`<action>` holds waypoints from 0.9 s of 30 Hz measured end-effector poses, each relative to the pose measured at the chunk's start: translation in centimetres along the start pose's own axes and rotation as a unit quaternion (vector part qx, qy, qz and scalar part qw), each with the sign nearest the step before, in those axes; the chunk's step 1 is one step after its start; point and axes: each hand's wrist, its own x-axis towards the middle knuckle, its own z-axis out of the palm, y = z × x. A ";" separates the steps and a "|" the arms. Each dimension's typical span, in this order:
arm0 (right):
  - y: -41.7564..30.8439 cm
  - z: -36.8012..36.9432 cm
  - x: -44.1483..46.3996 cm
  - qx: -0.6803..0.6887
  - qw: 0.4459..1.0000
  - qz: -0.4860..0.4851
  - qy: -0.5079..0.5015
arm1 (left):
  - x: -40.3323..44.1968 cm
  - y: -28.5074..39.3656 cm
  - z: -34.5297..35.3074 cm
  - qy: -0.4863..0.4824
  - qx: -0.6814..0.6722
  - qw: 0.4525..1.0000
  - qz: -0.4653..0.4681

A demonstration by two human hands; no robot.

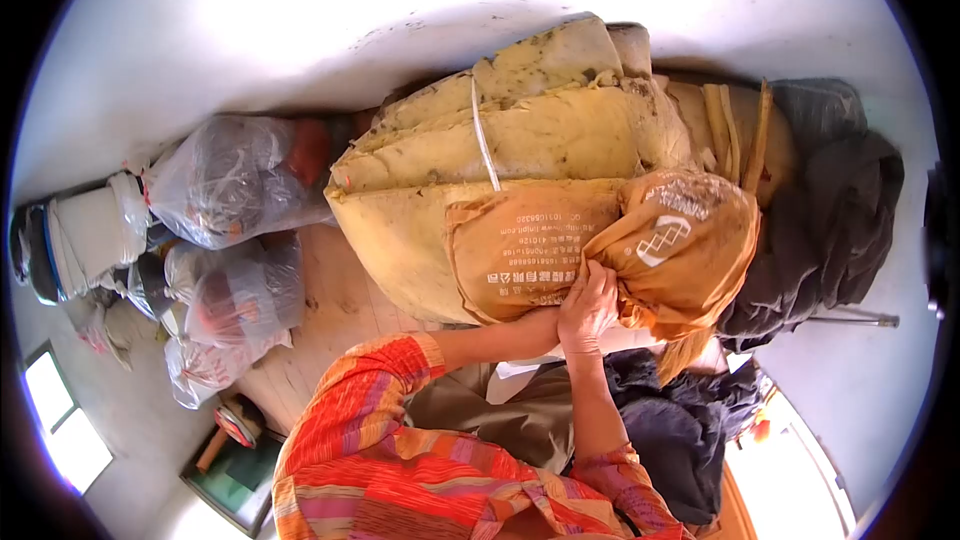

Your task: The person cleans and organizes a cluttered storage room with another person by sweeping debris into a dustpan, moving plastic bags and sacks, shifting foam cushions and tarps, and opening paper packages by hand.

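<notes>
An orange-brown printed bag (690, 240) lies against a large folded yellow foam bundle (500, 140), its middle gathered into a narrow neck. My right hand (590, 305) is at that gathered neck, fingers bent around the bag's material. My left hand (548, 328) lies beside and partly under the right one, at the bag's lower edge; its fingers are mostly hidden. The flatter part of the bag, with white lettering, spreads left of my hands, and the rounded full part bulges to the right. A white strap (484, 135) runs over the foam.
Clear plastic bags (225, 180) of stuff stand at the left beside a white bundle (95, 235). Dark cloth (835, 220) is heaped at the right, near wooden sticks (757, 140). More dark cloth (680, 420) lies below the bag. A white wall rises behind.
</notes>
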 end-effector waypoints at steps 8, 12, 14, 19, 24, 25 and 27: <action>1.2 2.7 0.6 0.040 0.998 -0.019 0.049 | 2.7 5.1 -15.2 -0.245 -0.141 0.956 -0.076; 1.3 3.2 0.3 0.062 0.996 -0.024 0.058 | 10.3 2.8 -24.5 -0.018 -0.006 0.980 -0.196; 1.5 3.7 0.0 0.068 0.995 -0.024 0.066 | 13.8 -0.7 -24.4 0.028 0.008 0.985 -0.167; 2.5 4.5 -0.6 0.044 0.993 -0.049 0.095 | 23.4 -4.8 -23.6 -0.331 -0.069 0.941 -0.001; 3.1 4.8 -0.2 0.040 0.983 -0.108 0.144 | 29.6 -19.3 -27.0 -0.037 0.157 0.978 -0.135; 3.0 5.1 -0.3 0.047 0.983 -0.102 0.142 | 28.4 -17.3 -26.3 -0.056 0.219 0.973 -0.052; 3.1 5.3 -0.4 0.046 0.984 -0.088 0.145 | 24.2 -13.2 -23.6 -0.143 0.230 0.961 0.060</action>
